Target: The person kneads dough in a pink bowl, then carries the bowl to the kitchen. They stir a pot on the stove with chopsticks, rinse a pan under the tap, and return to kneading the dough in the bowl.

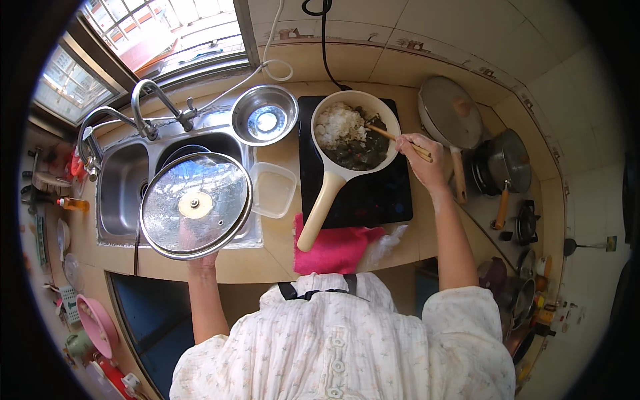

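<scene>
My right hand point(424, 159) grips a pair of wooden chopsticks point(395, 139), whose tips reach into the food in a cream-coloured saucepan point(334, 169). Inside the pan, white rice point(341, 125) lies at the upper left beside a dark green leafy food point(361, 152). The pan rests on a black induction cooktop point(365, 205), its handle pointing towards me. On the left, a round glass lid point(175, 205) with a metal rim is held up over the sink edge. My left hand point(202, 262) supports it from below, its fingers mostly behind the glass.
A steel bowl point(265, 115) and a clear plastic container point(274, 190) stand between the double sink point(122, 190) and cooktop. A pink cloth point(325, 250) lies before the cooktop. At right are a lidded frying pan point(450, 112) and a lidded pot point(507, 160) by a gas burner point(526, 222).
</scene>
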Demonstrator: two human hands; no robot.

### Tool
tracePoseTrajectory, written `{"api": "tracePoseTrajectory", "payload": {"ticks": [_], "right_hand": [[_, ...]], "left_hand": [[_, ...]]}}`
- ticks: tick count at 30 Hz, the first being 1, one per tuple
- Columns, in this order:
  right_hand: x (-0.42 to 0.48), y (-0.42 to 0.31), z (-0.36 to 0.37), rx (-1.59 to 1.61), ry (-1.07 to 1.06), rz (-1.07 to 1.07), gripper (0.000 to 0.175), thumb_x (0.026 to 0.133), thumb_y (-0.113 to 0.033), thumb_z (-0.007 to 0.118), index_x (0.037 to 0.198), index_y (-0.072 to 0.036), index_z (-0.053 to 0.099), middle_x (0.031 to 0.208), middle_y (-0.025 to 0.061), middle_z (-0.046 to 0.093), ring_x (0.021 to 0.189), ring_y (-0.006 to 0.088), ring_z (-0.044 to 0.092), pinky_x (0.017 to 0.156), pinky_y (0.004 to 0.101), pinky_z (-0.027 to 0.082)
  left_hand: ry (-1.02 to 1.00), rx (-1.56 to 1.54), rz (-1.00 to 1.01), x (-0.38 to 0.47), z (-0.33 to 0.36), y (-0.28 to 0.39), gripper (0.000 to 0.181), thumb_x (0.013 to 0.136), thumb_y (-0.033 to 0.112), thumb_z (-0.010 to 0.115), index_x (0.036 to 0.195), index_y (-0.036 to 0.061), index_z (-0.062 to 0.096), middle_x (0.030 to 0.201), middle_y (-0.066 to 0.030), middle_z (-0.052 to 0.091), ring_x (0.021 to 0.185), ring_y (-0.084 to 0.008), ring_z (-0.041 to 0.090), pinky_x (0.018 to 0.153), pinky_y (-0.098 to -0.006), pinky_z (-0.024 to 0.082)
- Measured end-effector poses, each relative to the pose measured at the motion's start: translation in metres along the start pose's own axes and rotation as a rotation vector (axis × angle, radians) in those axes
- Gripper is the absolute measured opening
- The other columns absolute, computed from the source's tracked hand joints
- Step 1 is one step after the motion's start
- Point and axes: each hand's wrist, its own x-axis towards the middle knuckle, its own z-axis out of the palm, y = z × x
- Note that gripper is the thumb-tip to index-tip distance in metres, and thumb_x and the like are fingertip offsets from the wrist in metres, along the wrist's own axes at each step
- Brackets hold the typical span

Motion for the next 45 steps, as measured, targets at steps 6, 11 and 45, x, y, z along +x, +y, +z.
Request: {"api": "tracePoseTrajectory", "payload": {"ticks": [6,11,45], "right_hand": [[-0.010,-0.065,-0.010,-0.132,-0.111,0.005,0.013,0.084,-0.009,0.071,0.086,0.004,0.070,0.081,0.0128,0.070,0.072,0.0136,0.066,0.067,0.0264,0.050],[-0.024,-0.088,0.028,-0.082,-0.282,-0.099,0.012,0.082,-0.010,0.073,0.088,0.001,0.072,0.083,0.0114,0.071,0.074,0.0152,0.067,0.069,0.0266,0.051],[-0.008,-0.050,0.012,-0.238,-0.114,-0.125,0.008,0.083,-0.005,0.068,0.083,0.002,0.071,0.083,0.0167,0.070,0.074,0.0256,0.069,0.067,0.0311,0.053]], "left_hand": [[-0.053,0.022,0.036,-0.002,-0.014,0.000,0.039,0.102,0.027,0.042,0.131,0.0017,0.049,0.127,-0.0177,0.057,0.116,-0.0308,0.055,0.096,-0.0453,0.050],[-0.070,0.015,-0.060,0.000,0.000,-0.007,0.041,0.102,0.028,0.042,0.132,0.0009,0.048,0.131,-0.0186,0.054,0.117,-0.0318,0.054,0.099,-0.0484,0.047],[-0.110,0.044,0.013,0.007,-0.005,-0.010,0.040,0.101,0.023,0.044,0.134,0.0010,0.044,0.130,-0.0180,0.055,0.116,-0.0312,0.056,0.099,-0.0453,0.050]]}}
